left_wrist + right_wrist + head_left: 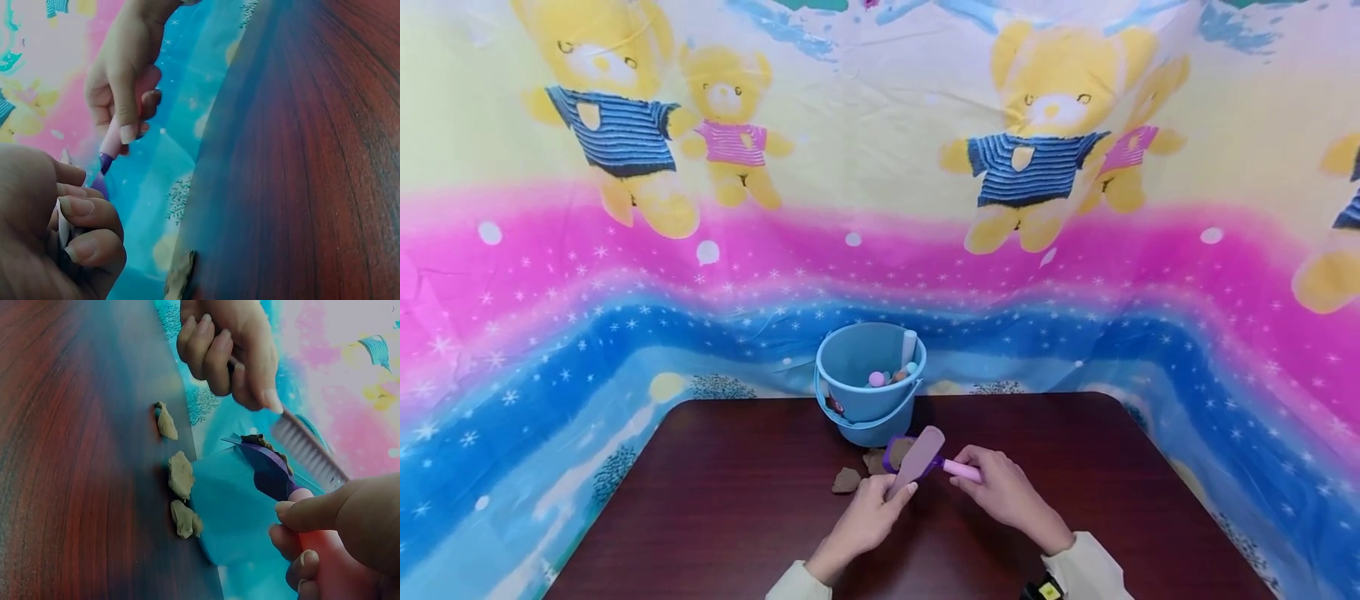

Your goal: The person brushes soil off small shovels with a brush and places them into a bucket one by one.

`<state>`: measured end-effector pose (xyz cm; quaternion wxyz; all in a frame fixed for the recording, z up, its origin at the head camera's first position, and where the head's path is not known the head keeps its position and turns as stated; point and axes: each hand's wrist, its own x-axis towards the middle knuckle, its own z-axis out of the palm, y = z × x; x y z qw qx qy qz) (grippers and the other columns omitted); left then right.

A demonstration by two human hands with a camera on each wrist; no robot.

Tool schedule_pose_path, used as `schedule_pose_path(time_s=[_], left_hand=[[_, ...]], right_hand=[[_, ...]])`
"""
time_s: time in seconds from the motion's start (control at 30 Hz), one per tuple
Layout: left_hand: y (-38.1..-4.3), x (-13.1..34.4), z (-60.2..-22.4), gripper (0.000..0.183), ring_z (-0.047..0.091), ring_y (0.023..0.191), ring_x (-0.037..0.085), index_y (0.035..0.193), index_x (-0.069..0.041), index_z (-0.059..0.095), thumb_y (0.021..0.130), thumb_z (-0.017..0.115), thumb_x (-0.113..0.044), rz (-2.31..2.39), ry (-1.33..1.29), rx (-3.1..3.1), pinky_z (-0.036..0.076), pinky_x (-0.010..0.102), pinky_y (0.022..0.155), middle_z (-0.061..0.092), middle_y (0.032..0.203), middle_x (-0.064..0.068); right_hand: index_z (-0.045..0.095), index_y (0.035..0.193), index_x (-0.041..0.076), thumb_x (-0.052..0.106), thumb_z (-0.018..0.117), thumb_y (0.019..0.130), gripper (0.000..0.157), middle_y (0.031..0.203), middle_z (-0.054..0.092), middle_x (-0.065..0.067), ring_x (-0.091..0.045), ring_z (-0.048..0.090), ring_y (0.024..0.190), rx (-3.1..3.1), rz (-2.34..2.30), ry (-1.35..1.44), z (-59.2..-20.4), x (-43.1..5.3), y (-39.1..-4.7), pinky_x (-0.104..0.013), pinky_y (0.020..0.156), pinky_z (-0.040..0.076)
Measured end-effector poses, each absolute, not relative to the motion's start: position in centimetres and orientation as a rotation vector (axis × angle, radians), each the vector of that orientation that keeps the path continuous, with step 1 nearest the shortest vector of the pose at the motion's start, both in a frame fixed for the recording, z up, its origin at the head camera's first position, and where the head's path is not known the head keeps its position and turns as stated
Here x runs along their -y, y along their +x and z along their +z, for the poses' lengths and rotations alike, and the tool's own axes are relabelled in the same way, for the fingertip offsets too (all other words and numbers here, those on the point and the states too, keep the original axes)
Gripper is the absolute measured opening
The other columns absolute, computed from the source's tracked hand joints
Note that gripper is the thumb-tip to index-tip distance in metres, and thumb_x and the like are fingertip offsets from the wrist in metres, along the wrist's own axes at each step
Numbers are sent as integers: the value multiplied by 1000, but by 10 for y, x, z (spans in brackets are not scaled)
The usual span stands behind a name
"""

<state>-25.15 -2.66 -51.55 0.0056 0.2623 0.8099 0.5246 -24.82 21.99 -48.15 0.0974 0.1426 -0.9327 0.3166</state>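
My left hand (867, 515) grips the handle of a mauve brush (921, 454); its pale bristles (306, 445) show in the right wrist view. My right hand (1000, 487) holds the pink handle of a toy shovel (269, 469) with a purple scoop. A brown, clay-like lump (901, 452) lies in the scoop, and the brush is held close over it; whether they touch I cannot tell. Below the scoop, several similar brown lumps (847, 481) rest on the table, seen as a row in the right wrist view (181, 475).
A light blue bucket (868, 417) with its handle hanging in front stands at the table's back. Inside it are a pink round piece (877, 379), a white stick-like piece (909, 346) and other small things. A bear-print cloth (850, 275) hangs behind the dark red table (737, 517).
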Motion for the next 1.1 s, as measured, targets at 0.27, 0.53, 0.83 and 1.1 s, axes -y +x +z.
schedule_pose_path(time_s=[0.27, 0.53, 0.83, 1.1], left_hand=[[-256, 27, -517, 36, 37, 50, 2, 76, -9, 56, 105, 58, -31, 1617, 712, -2533, 30, 20, 46, 42, 60, -8], [-259, 28, -519, 34, 37, 52, 3, 76, -10, 56, 104, 59, -30, 1554, 694, -2635, 30, 20, 49, 41, 61, -8], [-261, 34, -526, 38, 34, 51, 1, 70, -13, 52, 103, 60, -29, 1508, 711, -2749, 30, 19, 48, 39, 58, -11], [-264, 36, -527, 37, 34, 50, 1, 71, -14, 52, 104, 59, -30, 1498, 686, -2786, 29, 19, 48, 39, 58, -11]], right_hand=[[70, 94, 25, 19, 85, 83, 20, 81, 66, 12, -5, 52, 66, 2728, 850, 387, -485, -221, -245, -29, 61, 43], [71, 94, 25, 19, 85, 83, 19, 82, 67, 12, -5, 53, 67, 2707, 843, 394, -484, -224, -245, -29, 62, 44], [73, 94, 25, 19, 86, 82, 18, 81, 67, 13, -3, 52, 66, 2704, 851, 386, -484, -224, -244, -28, 61, 43], [73, 93, 26, 19, 86, 82, 19, 81, 67, 13, -4, 52, 66, 2689, 848, 387, -483, -225, -244, -28, 62, 44]])
